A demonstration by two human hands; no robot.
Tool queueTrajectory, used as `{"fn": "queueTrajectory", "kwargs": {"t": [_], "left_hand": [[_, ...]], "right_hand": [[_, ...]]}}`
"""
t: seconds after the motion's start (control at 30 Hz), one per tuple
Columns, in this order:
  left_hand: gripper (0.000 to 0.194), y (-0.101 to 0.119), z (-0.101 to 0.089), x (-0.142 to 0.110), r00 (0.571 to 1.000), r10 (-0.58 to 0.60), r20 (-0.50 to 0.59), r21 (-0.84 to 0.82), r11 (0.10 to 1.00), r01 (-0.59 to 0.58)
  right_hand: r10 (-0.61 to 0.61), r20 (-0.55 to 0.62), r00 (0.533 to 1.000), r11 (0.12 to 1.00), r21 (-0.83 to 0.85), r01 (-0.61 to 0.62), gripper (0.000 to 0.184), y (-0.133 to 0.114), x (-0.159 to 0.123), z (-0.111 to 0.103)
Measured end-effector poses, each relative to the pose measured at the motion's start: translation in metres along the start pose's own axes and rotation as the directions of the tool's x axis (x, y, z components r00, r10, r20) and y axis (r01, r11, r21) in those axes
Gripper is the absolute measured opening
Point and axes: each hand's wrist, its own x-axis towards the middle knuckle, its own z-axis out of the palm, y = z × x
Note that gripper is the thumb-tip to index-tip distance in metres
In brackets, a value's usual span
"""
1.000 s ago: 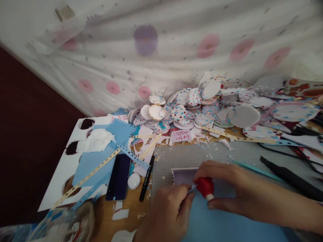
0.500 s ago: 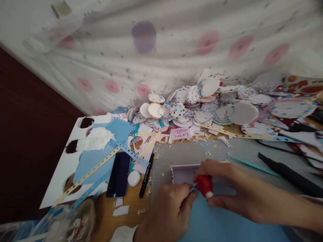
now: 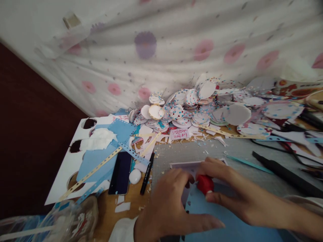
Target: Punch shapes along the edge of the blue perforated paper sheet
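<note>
My right hand point(image 3: 230, 188) is closed round a small red paper punch point(image 3: 205, 184), its thumb low on the body near a pale button. The punch sits at the upper left edge of a blue sheet of paper point(image 3: 232, 215). Dark notches or holes run down that sheet's left edge. My left hand point(image 3: 171, 205) is spread over the same edge, thumb stretched out across the paper, with nothing in it. Behind both hands shows the rim of a shallow pale box point(image 3: 185, 165), partly covered by the sheet and fingers.
A grey cutting mat point(image 3: 161, 153) lies beneath. To the left are a black marker point(image 3: 147, 174), a phone point(image 3: 120, 173), a white round object point(image 3: 135, 176) and punched paper strips point(image 3: 94, 170). Paper discs point(image 3: 176, 112) pile up behind. A black tool point(image 3: 280, 171) lies right.
My left hand has let go of a small blue bit at the punch and spread its fingers. The right hand keeps the punch. The view has shifted slightly.
</note>
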Motion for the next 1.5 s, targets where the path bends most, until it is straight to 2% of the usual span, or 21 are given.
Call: {"fn": "queueTrajectory", "kwargs": {"t": [0.17, 0.33, 0.57, 0.73, 0.87, 1.03, 1.13, 1.27, 1.4, 1.5], "left_hand": [[0.044, -0.010, 0.002, 0.019, 0.987, 0.162, 0.015, -0.054, 0.986, -0.161], [0.053, -0.027, 0.012, 0.023, 0.978, 0.207, -0.036, -0.043, 0.977, -0.209], [0.060, -0.028, 0.009, 0.015, 0.986, 0.154, -0.065, 0.072, 0.986, -0.149], [0.048, -0.030, 0.007, -0.002, 0.996, 0.048, -0.073, 0.129, 0.991, -0.038], [0.038, -0.034, 0.009, -0.009, 0.995, 0.057, -0.079, 0.083, 0.995, -0.050], [0.041, -0.033, 0.009, -0.010, 0.997, 0.035, -0.072, 0.057, 0.998, -0.031], [0.042, -0.030, 0.008, -0.010, 0.998, 0.017, -0.052, 0.022, 1.000, -0.016], [0.042, -0.026, 0.006, -0.010, 0.999, -0.008, -0.043, -0.001, 1.000, 0.008], [0.043, -0.025, 0.004, -0.011, 0.999, -0.034, -0.028, -0.042, 0.999, 0.032], [0.044, -0.026, 0.005, -0.012, 0.999, -0.043, -0.006, -0.045, 0.998, 0.043]], "right_hand": [[-0.028, 0.040, 0.999, 0.999, -0.020, 0.029, 0.013, -0.006, 0.009, 0.002], [-0.045, -0.020, 0.999, 0.999, -0.024, 0.045, 0.016, -0.003, 0.014, 0.007], [-0.041, 0.002, 0.999, 0.999, 0.021, 0.041, 0.001, 0.009, 0.014, 0.010], [0.012, 0.076, 0.997, 1.000, 0.011, -0.013, 0.013, 0.009, 0.013, 0.002], [0.040, 0.125, 0.991, 0.999, -0.014, -0.039, 0.019, 0.011, 0.008, -0.001], [0.058, 0.112, 0.992, 0.998, -0.001, -0.058, 0.021, 0.014, 0.001, 0.000], [0.155, 0.116, 0.981, 0.979, 0.112, -0.168, 0.029, 0.014, 0.000, 0.002], [0.301, 0.188, 0.935, 0.915, 0.221, -0.339, 0.040, 0.010, 0.005, 0.001], [0.322, 0.255, 0.912, 0.903, 0.205, -0.376, 0.045, 0.006, 0.007, -0.005], [0.310, 0.252, 0.917, 0.909, 0.203, -0.363, 0.047, 0.003, 0.003, -0.005]]}}
